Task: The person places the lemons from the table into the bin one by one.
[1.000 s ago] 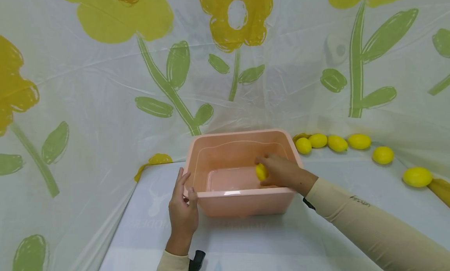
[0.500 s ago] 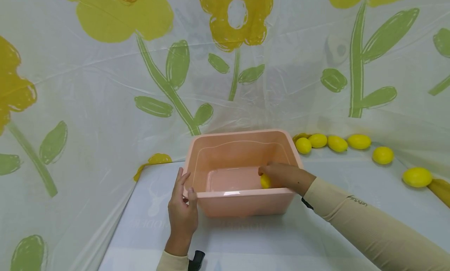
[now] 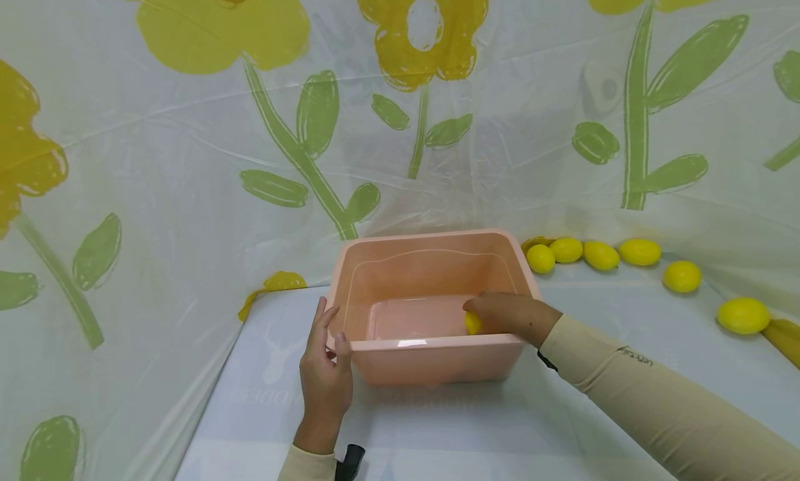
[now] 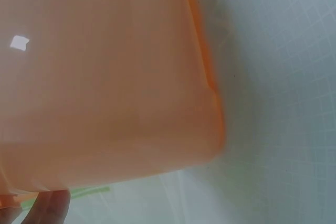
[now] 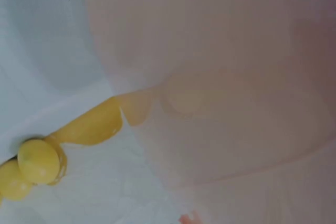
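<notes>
A pink plastic basin (image 3: 431, 363) stands upright on the table in the head view. My right hand (image 3: 503, 312) reaches over its near right rim and holds a lemon (image 3: 473, 323) low inside, close to the front wall. Part of that lemon and most of the fingers are hidden by the hand and wall. At the basin's front left corner, my left hand (image 3: 326, 377) rests with fairly straight fingers along the rim and its thumb at the front. Its fingertips (image 4: 48, 207) touch the rim in the left wrist view. The right wrist view is hazy, mostly filled by basin wall.
Several lemons (image 3: 601, 256) lie in a curved row on the white table (image 3: 600, 377), from the basin's back right corner toward the right edge. A pale curtain (image 3: 500, 148) printed with yellow flowers hangs behind and along the left.
My right hand has lowered the lemon inside the basin toward its floor and front wall, shifting slightly right. Over the last half second it hardly moves. My left hand stays put.
</notes>
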Demonstrator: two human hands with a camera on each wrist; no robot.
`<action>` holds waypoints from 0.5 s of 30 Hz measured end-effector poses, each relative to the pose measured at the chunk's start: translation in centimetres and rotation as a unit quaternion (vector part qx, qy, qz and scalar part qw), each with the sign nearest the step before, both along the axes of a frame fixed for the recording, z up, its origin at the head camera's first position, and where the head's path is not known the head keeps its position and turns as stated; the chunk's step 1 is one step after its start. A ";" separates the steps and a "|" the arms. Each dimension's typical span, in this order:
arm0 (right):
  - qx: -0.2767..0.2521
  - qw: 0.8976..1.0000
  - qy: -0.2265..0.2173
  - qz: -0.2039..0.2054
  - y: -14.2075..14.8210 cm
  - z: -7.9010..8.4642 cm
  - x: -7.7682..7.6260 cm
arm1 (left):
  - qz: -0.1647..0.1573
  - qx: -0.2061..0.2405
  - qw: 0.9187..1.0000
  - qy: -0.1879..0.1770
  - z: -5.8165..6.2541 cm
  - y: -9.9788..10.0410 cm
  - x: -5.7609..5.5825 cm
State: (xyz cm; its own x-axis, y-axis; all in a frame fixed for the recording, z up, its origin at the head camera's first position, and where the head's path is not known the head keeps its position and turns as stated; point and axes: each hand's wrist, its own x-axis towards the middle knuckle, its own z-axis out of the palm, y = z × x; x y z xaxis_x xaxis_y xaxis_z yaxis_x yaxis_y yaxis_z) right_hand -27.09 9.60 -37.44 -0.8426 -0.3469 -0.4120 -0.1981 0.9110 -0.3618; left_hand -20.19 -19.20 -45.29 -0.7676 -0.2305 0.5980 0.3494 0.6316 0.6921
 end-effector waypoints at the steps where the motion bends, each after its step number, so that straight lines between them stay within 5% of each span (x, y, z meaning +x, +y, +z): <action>1: 0.007 1.000 0.000 0.005 0.0 0.0 0.0 | 0.000 0.000 1.000 0.000 0.0 0.0 0.0; 4: 0.036 0.998 0.029 0.048 -0.1 0.0 -0.1 | 0.001 -0.001 1.000 -0.001 0.0 0.0 0.0; 15: 0.015 0.999 0.023 0.040 0.1 0.0 0.1 | 0.002 -0.001 1.000 -0.005 0.2 0.1 0.1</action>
State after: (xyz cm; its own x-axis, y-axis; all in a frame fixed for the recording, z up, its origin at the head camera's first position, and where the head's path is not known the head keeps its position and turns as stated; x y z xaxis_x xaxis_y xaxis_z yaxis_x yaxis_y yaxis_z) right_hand -27.02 9.70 -37.45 -0.8313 -0.4014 -0.3844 -0.2863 0.9021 -0.3228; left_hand -20.07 -19.07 -45.07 -0.7726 -0.2321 0.5910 0.3405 0.6342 0.6942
